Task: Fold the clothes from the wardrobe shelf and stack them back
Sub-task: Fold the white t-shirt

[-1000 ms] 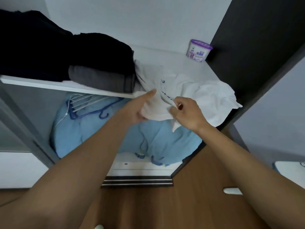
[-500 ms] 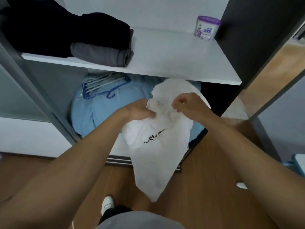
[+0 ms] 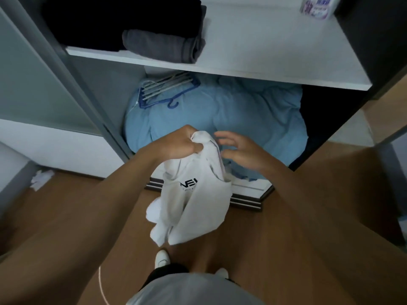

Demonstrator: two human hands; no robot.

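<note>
The left hand (image 3: 178,144) gripped the bunched top of a white shirt (image 3: 198,205), which hung above the floor, below the wardrobe shelf (image 3: 264,51). Just beside it, the right hand (image 3: 240,150) was spread, holding nothing.

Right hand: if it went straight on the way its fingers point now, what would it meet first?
Most likely the white T-shirt, at the bunched top gripped by the left hand. The right hand, fingers open, points at it across a gap; depth is unclear.
</note>
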